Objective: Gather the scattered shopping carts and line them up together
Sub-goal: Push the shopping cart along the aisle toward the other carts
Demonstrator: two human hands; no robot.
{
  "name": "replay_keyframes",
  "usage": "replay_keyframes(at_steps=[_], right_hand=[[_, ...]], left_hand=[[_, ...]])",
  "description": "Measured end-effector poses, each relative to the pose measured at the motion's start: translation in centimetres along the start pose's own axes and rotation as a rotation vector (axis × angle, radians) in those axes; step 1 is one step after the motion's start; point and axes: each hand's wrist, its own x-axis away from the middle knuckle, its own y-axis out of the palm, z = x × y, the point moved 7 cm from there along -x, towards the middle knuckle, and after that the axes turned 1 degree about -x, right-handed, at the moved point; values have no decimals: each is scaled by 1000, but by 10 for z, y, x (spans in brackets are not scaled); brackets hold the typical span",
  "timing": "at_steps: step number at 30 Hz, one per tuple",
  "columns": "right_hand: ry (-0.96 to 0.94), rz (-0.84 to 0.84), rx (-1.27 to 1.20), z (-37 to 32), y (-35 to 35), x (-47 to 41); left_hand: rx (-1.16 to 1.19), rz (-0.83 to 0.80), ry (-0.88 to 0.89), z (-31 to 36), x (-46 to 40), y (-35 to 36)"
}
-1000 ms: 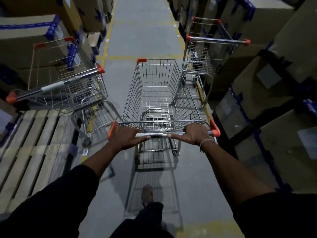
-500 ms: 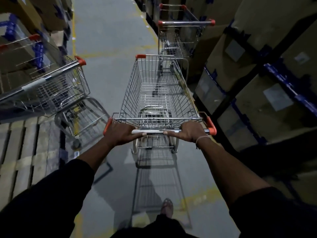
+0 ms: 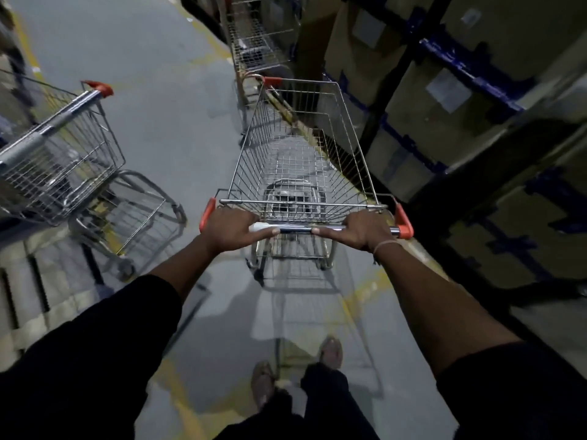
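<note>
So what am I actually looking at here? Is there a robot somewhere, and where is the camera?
There is no robot. A person wears one wide-angle camera on the head, so you look forward and down along the arms. The left hand and the right hand both grip the handle bar of an empty wire shopping cart, which points down a warehouse aisle. The person's feet show at the bottom. A second cart stands at the left, turned at an angle. A third cart stands ahead by the right-hand racks of cardboard boxes, close to the held cart's front. The grey floor has yellow lines. The picture is dim and a little blurred.
</note>
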Motion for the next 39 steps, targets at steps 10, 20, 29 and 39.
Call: replay_keyframes(at_steps=[10, 20, 29, 39], right_hand=[[148, 44, -44, 25, 36, 134], [251, 92, -51, 56, 83, 296], [397, 132, -151, 82, 124, 436], [619, 131, -172, 108, 148, 538]], left_hand=[[-17, -15, 143, 71, 67, 16], [-58, -31, 273, 167, 169, 37], [-124, -9, 438, 251, 244, 51], [-174, 16, 709, 345, 260, 54]])
